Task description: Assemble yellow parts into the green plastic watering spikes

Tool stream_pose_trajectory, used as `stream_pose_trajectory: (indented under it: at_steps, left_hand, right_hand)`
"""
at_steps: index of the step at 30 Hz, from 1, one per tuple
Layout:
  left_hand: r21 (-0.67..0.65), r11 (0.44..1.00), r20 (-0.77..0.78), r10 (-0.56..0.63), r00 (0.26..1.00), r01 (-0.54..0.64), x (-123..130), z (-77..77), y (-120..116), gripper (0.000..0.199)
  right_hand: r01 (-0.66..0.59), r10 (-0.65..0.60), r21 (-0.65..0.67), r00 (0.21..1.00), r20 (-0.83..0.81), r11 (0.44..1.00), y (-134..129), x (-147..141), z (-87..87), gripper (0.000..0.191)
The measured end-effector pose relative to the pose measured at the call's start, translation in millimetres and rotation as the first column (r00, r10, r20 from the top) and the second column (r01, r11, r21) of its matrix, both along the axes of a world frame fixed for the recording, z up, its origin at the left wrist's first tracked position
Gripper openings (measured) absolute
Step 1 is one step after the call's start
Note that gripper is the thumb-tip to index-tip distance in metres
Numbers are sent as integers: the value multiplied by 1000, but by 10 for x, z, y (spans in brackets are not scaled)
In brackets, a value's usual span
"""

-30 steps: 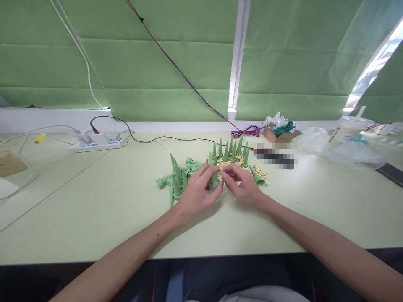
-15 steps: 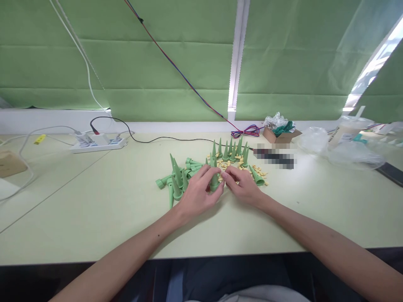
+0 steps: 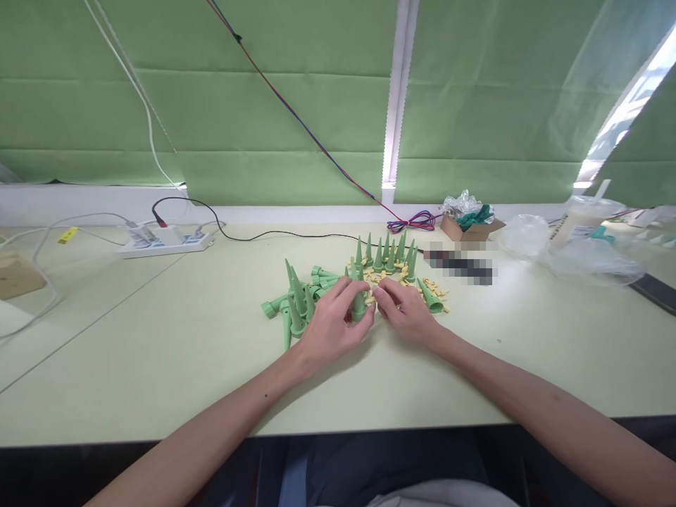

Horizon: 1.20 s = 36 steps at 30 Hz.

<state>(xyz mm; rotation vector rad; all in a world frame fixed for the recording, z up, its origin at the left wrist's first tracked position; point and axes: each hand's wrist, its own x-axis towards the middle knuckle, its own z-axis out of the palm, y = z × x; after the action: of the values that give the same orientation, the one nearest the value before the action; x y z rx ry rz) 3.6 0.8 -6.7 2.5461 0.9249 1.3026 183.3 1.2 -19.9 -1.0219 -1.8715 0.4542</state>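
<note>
Left hand (image 3: pixel 332 320): curling thumb and fingers around an upright green cone (image 3: pixel 358 308)
Right hand (image 3: pixel 405 311): hovering just right of that cone, fingers narrow, can't tell if they're pinching anything
Yellow piece (image 3: pixel 370 301): poking out beside the cone, can't tell if it's attached
Back cones (image 3: pixel 379 260): standing behind it, some showing yellow low down, so probably done
Left cones (image 3: pixel 298 299): standing or lying left of it, showing no clear yellow, probably left over
Yellow bits (image 3: pixel 435 287): lying loose behind and right of it
</note>
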Motion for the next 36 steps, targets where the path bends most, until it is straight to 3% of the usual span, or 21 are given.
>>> stream_pose_trajectory:
  at_steps: [3, 8, 20, 25, 31, 36]
  left_hand:
    - [1, 1000, 19, 22, 1000, -22, -9, 17, 4, 16]
    - [4, 999, 18, 36, 999, -36, -7, 26, 8, 14]
    - [3, 1000, -1, -19, 1000, 19, 0, 5, 4, 16]
    - [-13, 1000, -8, -15, 1000, 15, 6, 15, -8, 18]
    - [-20, 999, 27, 31, 999, -30, -4, 24, 4, 14]
    - [-13, 1000, 24, 29, 999, -28, -5, 18, 11, 14]
  right_hand:
    - [-69, 65, -35, 994, -88, 997, -15, 10, 4, 21]
    - [-137, 133, -30, 985, -109, 990, -18, 21, -19, 18]
    - [-15, 12, 68, 999, 45, 998, -10, 16, 16, 38]
    - [9, -12, 69, 999, 38, 998, 13, 20, -15, 44]
    - [-76, 76, 5, 996, -52, 997, -8, 29, -21, 19]
    - [-128, 127, -22, 990, -57, 991, -15, 30, -8, 18]
